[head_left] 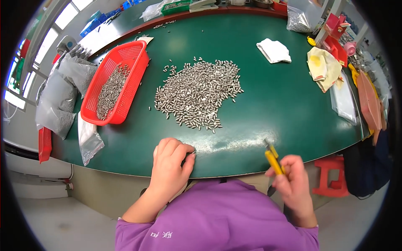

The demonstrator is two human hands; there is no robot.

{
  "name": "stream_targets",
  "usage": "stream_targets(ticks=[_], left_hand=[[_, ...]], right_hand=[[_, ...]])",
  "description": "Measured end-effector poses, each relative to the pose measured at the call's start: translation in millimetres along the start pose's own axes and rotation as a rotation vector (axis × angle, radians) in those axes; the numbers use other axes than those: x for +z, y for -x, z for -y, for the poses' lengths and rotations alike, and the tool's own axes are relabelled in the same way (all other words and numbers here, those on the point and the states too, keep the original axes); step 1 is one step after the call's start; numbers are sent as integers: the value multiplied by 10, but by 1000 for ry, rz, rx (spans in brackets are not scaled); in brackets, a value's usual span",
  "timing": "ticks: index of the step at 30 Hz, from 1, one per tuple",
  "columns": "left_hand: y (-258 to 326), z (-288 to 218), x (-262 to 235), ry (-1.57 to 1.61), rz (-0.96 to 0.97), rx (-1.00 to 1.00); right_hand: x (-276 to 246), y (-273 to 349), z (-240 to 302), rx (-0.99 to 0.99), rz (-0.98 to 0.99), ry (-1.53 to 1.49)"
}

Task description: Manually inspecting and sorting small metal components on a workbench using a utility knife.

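Observation:
My left hand (171, 162) rests at the table's near edge with its fingers curled. Thumb and forefinger are pinched around something small, apparently one of the metal pieces, mostly hidden by the fingers. Just past the near edge, my right hand (293, 180) grips a yellow utility knife (273, 161), its narrow tip pointing up and away from me; this hand is slightly blurred. Beyond my hands lies a large pile of small silvery, bullet-shaped metal pieces (199, 92), spread over the green tabletop (238, 159).
Left of the pile, a red perforated basket (133, 94) holds more metal pieces. Filled plastic bags (58, 104) stand along the left edge, near a flat clear bag (88, 140). A white cloth (274, 51) and a yellowish cloth (323, 67) lie right. A red stool (331, 178) stands below.

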State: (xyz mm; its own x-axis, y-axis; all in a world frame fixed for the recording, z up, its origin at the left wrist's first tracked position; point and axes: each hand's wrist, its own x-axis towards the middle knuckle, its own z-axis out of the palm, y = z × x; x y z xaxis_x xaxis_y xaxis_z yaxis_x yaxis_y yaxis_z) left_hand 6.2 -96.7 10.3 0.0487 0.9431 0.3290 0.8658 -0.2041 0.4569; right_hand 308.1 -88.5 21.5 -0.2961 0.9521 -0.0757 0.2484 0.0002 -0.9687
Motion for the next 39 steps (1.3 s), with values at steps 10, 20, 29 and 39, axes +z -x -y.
stream_targets(ticks=[10, 20, 29, 39], left_hand=[[109, -18, -27, 88, 31, -23], [140, -45, -5, 109, 23, -71], [106, -48, -10, 99, 57, -76], [113, -52, -33, 98, 86, -89]], right_hand=[[393, -111, -33, -226, 286, 540], [558, -240, -46, -447, 432, 671], [593, -267, -132, -500, 359, 549], [566, -283, -57, -465, 394, 546]])
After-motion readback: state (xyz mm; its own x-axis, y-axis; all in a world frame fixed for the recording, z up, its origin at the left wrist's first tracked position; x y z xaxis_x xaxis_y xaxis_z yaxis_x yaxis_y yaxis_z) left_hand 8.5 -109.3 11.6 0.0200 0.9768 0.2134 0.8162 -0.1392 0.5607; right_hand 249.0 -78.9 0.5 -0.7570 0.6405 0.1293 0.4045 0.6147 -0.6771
